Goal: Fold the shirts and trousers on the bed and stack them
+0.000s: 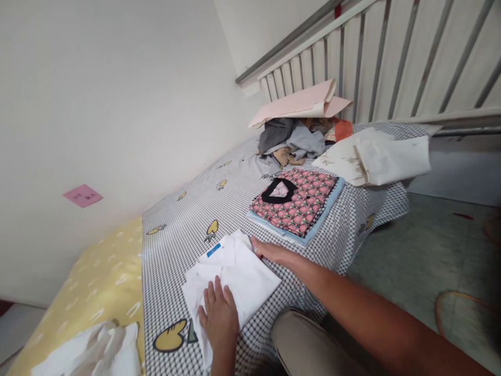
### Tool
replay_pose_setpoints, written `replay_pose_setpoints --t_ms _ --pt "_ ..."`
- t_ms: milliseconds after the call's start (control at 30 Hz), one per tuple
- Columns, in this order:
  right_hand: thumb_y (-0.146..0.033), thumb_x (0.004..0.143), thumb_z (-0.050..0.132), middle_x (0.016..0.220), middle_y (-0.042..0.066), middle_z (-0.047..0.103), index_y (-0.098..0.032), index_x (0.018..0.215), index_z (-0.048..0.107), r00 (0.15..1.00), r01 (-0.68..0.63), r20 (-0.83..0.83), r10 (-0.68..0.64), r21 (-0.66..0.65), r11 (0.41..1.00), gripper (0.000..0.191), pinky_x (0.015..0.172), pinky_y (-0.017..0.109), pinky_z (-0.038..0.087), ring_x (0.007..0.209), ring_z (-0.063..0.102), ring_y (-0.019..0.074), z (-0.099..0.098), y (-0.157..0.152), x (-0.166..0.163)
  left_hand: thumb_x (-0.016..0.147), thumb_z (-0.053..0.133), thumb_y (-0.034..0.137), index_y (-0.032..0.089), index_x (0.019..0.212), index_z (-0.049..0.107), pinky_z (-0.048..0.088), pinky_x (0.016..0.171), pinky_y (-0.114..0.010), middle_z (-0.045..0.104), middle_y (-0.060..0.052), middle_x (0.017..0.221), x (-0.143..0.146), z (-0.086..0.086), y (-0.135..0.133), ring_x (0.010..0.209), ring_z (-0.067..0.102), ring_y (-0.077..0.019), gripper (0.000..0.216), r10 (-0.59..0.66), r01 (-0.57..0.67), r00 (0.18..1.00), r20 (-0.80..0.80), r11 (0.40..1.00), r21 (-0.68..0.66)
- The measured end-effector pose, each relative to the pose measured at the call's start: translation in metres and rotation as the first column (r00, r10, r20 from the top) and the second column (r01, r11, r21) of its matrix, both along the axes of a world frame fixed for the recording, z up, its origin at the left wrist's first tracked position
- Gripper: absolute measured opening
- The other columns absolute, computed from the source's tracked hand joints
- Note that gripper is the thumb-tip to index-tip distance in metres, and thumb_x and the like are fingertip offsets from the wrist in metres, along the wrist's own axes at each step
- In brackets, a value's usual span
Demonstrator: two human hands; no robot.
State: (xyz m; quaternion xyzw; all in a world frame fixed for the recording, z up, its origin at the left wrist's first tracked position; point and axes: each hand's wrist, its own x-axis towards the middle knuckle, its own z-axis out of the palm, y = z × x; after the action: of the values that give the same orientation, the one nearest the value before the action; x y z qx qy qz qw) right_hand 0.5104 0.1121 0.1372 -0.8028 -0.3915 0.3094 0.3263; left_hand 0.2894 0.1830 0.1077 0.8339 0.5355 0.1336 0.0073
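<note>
A white collared shirt (250,284) with a blue label inside its collar lies on the checked bedsheet, partly folded, collar pointing away from me. My left hand (219,313) rests flat on its front, fingers spread. At the right side of the collar is my right hand (270,250), seen edge-on with its fingers stretched out and touching the fabric; part of them is hidden. Just beyond it sits a stack of folded clothes (303,201), topped by a pink patterned shirt with a black collar and a light blue garment beneath.
A rumpled clothes pile (291,138) lies farther back under a pink sheet (295,104). White folded material (395,159) is at the bed's right edge, near the slatted rail (360,62). Another white garment (97,352) lies on yellow bedding (105,271). A wall bounds the left side.
</note>
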Motion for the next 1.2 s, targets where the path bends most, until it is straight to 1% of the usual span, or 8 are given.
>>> replay_pose_setpoints --t_ms 167,267,367,533,733,900,1067,1200 --pt "-0.057 0.091 0.054 0.093 0.009 0.079 -0.022 0.081 0.078 0.997 -0.001 0.082 0.004 -0.026 1.000 0.043 0.103 0.049 0.037 0.104 0.068 0.0307 0.002 0.003 -0.008 0.102 0.017 0.041 0.021 0.153 0.042 0.031 0.120 -0.060 0.043 -0.010 0.161 0.000 0.002 -0.002 0.151 0.035 -0.0290 0.061 0.003 -0.003 1.000 -0.004 1.000 -0.001" --pt "-0.041 0.093 0.054 0.088 0.005 0.078 -0.023 0.078 0.075 0.992 -0.010 0.128 0.012 -0.015 1.000 0.031 0.098 0.043 0.040 0.095 0.070 0.0247 0.001 -0.004 -0.012 0.102 0.015 0.041 0.020 0.154 0.040 0.030 0.120 -0.059 0.041 -0.009 0.162 0.000 0.002 -0.002 0.152 0.033 -0.0289 0.062 0.009 -0.009 1.000 -0.018 1.000 -0.023" --pt "-0.033 0.091 0.057 0.108 0.008 0.075 -0.022 0.094 0.073 0.972 0.020 0.235 -0.026 0.029 0.999 0.019 0.096 0.041 0.040 0.106 0.066 0.0256 -0.001 -0.011 -0.021 0.102 0.014 0.040 0.020 0.155 0.039 0.031 0.120 -0.059 0.040 -0.008 0.162 0.000 0.000 -0.002 0.152 0.033 -0.0288 0.061 0.014 -0.015 0.999 -0.037 1.000 -0.014" --pt "-0.026 0.086 0.065 0.130 0.014 0.064 -0.021 0.129 0.061 0.923 0.103 0.364 -0.122 0.074 0.992 0.043 0.101 0.043 0.038 0.123 0.057 0.0307 -0.004 -0.013 -0.031 0.102 0.019 0.038 0.020 0.154 0.040 0.032 0.120 -0.058 0.041 -0.008 0.161 0.000 -0.003 -0.002 0.151 0.034 -0.0294 0.059 0.011 -0.008 0.996 -0.092 0.999 0.031" --pt "-0.013 0.095 0.038 0.148 0.016 0.053 -0.022 0.154 0.038 0.901 0.205 0.372 -0.225 0.094 0.974 0.060 0.102 0.044 0.042 0.133 0.052 0.0270 0.009 -0.005 -0.023 0.103 0.020 0.035 0.020 0.155 0.039 0.030 0.121 -0.058 0.038 -0.007 0.162 0.002 -0.003 -0.004 0.152 0.032 -0.0288 0.057 0.012 -0.008 0.992 -0.129 0.999 0.033" --pt "-0.025 0.101 0.035 0.164 0.013 0.036 -0.021 0.160 0.028 0.800 -0.026 0.559 -0.219 0.397 0.917 0.060 0.121 0.051 0.023 0.152 0.029 0.0262 0.013 0.006 -0.052 0.103 0.023 0.034 0.022 0.155 0.038 0.029 0.122 -0.058 0.038 -0.008 0.162 0.002 0.000 -0.009 0.152 0.032 -0.0286 0.056 0.023 -0.022 0.993 -0.114 1.000 0.014" --pt "-0.048 0.103 0.033 0.165 0.013 0.034 -0.018 0.158 0.035 0.774 -0.117 0.631 0.046 0.071 0.991 0.063 0.122 0.062 0.012 0.154 0.022 0.0319 -0.030 0.012 -0.060 0.102 0.029 0.034 0.023 0.154 0.040 0.026 0.124 -0.059 0.039 -0.008 0.162 0.001 0.000 -0.014 0.152 0.033 -0.0287 0.055 0.012 -0.012 0.999 -0.031 1.000 -0.022" --pt "-0.052 0.103 0.027 0.167 0.009 0.027 -0.016 0.159 0.035 0.733 -0.090 0.671 0.112 -0.067 0.994 0.067 0.124 0.062 0.011 0.155 0.021 0.0309 -0.055 0.012 -0.052 0.101 0.032 0.035 0.024 0.153 0.043 0.023 0.125 -0.060 0.040 -0.008 0.161 -0.001 -0.003 -0.016 0.152 0.031 -0.0295 0.054 -0.009 0.014 0.997 0.080 0.998 -0.061"
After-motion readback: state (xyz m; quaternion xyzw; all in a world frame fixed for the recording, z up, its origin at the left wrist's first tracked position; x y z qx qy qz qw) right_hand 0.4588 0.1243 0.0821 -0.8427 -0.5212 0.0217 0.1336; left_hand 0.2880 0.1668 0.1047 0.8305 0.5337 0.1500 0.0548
